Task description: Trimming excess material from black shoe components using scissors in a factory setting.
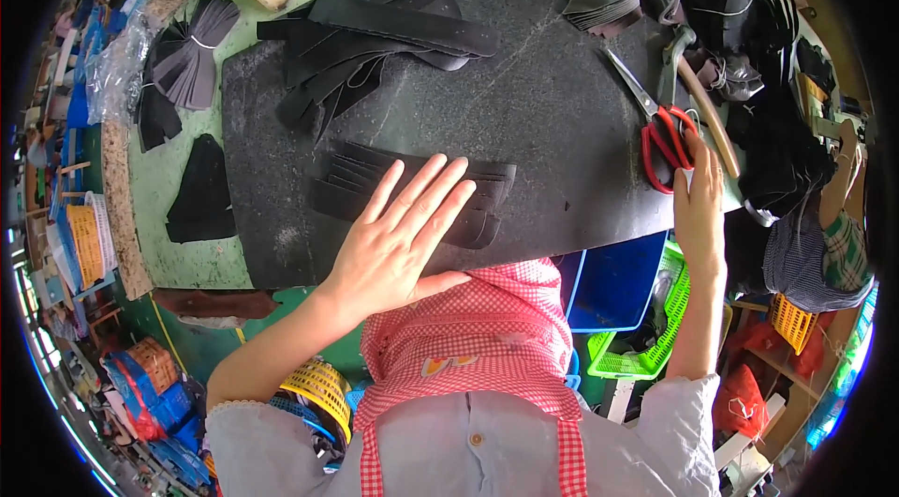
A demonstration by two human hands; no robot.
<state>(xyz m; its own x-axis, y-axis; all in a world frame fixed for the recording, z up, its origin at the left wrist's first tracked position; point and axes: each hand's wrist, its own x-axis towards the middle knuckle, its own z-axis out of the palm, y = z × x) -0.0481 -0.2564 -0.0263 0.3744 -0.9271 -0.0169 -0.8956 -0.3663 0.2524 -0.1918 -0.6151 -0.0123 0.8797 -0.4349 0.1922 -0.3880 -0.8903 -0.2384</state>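
**Pale grey buttoned shirt [426, 445] and red-and-white checked apron [468, 333] front a crowded bench**

The left hand [393, 249], bare and palm down, spreads its fingers wide, gripping nothing, over a layered stack of narrow black strips [487, 183], which lies near the front edge of a broad, scuffed black mat [538, 75] on a pale green table [187, 265]; whether the palm presses on the stack cannot be told; the right hand [700, 207] meets the red-handled steel scissors [671, 133] at the mat's right side, its fingers at the handle loops and partly hidden, so a firm grasp cannot be told; the blades point toward the upper left; just beside them lies a tool with a curved tan wooden handle [709, 108].

Beyond the left hand, a heap of long black strips [393, 29] sprawls across the mat; left of the mat sit a flat black tapering piece [201, 197] and a fanned grey bundle bound with a pale tie [192, 66]; below the front edge, a deep blue plastic bin [618, 291] stands near a lime-green plastic basket [618, 367]; at far right, another person's green plaid sleeve [843, 252] shows.
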